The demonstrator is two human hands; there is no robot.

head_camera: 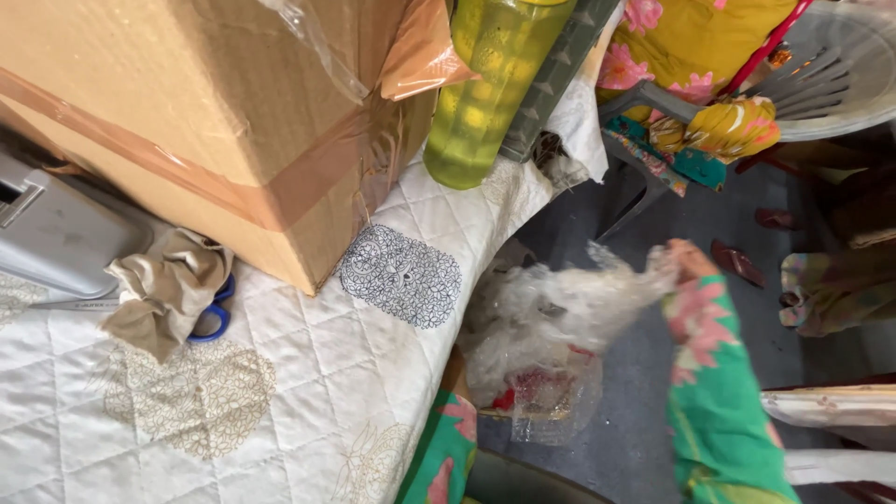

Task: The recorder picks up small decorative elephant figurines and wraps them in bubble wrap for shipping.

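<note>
Right hand (689, 259) grips the top of a clear plastic bag (546, 327), fingers closed on it; the image is blurred there. Bag hangs beside the quilted table's (308, 373) edge, above the grey floor (635, 411). Left hand hidden behind the bag; only its green floral sleeve (446, 448) shows, so grip cannot be told.

Grey floor (644, 373), quilted white table cover (280, 373) — perhaps a plastic chair (831, 65).

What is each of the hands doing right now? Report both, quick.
Right hand: closed on the top of the clear plastic bag.
Left hand: hidden behind the bag; only its green floral sleeve shows, so its state cannot be told.
</note>
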